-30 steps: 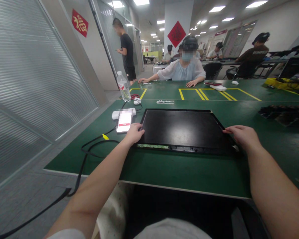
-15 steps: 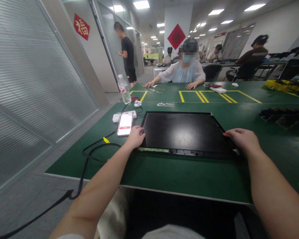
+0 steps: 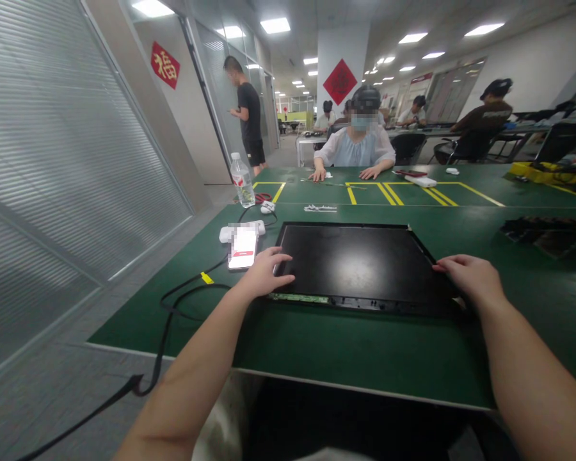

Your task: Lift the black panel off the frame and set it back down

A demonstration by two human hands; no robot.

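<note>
A black flat display panel lies on the green table in front of me. Along its near edge a green circuit strip is exposed. My left hand is at the panel's left edge, thumb and fingers spread apart over the frame. At the right edge, my right hand pinches the panel's rim between thumb and fingers. Just beyond my left hand a lit phone rests against a white power bank-like block.
A water bottle, red-handled scissors and a white plug stand at the far left. A black cable runs off the table's left edge. Small strips lie behind the panel. A co-worker sits opposite.
My left hand has opened, its fingers spreading inward over the panel's left edge. My right hand keeps its grip. The co-worker's hand across the table has moved right with a thin strip.
</note>
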